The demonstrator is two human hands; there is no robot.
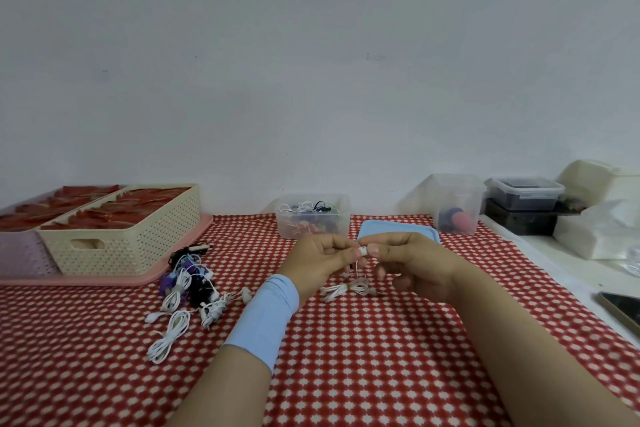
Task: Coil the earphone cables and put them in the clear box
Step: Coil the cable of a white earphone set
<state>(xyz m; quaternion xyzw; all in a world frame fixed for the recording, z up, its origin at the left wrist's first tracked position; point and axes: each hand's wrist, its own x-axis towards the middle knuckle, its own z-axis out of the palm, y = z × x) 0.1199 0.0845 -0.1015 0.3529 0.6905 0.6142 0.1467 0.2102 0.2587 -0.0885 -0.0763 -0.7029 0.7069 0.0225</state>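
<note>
Both hands meet above the tabletop [346, 364]; the left hand [322, 258] and the right hand [415, 262] each pinch one small white piece of the earphone cable [341, 289] between thumb and fingers [375, 249]; from that piece the cable drops straight down to a loose white bundle lying crosswise on the cloth; the clear box [341, 218] stands just beyond the knuckles, probably nearer the left hand; no brand or writing is legible.
</note>
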